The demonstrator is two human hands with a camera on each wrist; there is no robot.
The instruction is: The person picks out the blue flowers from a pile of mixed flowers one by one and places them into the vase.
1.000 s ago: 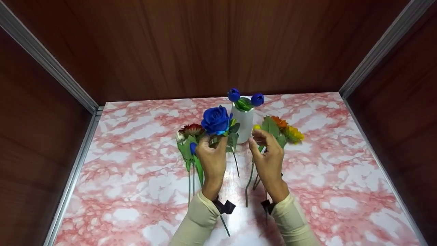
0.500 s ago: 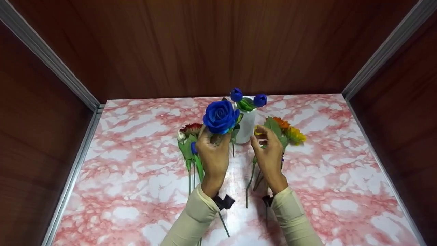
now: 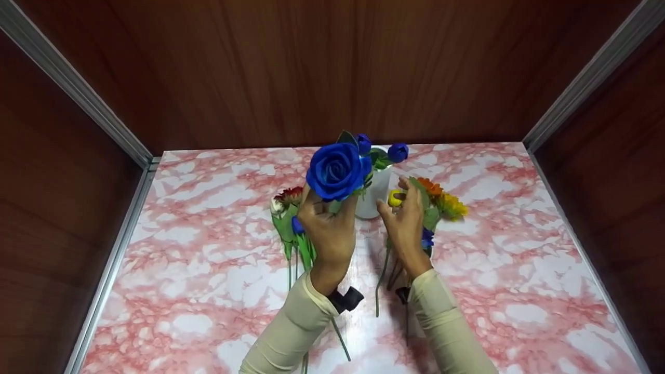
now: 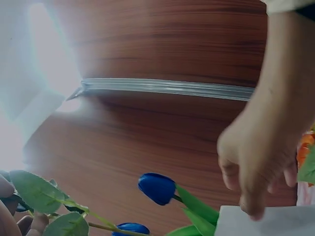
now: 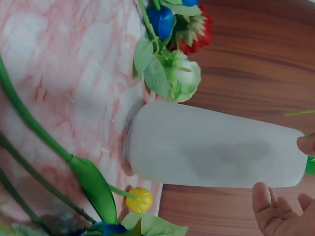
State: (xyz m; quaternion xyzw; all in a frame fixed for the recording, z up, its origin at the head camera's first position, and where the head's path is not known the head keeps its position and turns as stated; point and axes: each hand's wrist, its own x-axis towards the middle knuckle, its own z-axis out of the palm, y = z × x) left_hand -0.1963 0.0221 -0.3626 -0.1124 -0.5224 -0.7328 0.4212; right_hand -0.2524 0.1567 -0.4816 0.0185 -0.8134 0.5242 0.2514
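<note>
My left hand (image 3: 330,231) holds a blue rose (image 3: 335,171) by its stem, just under the bloom. Green rose leaves (image 4: 39,191) and some left fingers show at the lower left of the left wrist view. Beside the rose stands a white vase (image 5: 216,147), upright on the table, with two blue tulips (image 3: 398,152) rising from its mouth. Close to the vase's upper part is my right hand (image 3: 408,221), thumb and fingers spread apart at its sides. Whether they touch it is unclear. The rose stem's lower end is hidden.
Left of the vase lie a red flower (image 3: 289,195), a white flower (image 3: 277,206) and a blue bud. On the right are orange (image 3: 429,186) and yellow flowers (image 3: 453,206) and a yellow bud (image 5: 139,199). Brown wooden panels wall in the marbled table (image 3: 208,249).
My left hand has raised the rose and brought it slightly right, its bloom tipping toward the head camera and its stem swinging out of sight. My right hand's fingers have spread more.
</note>
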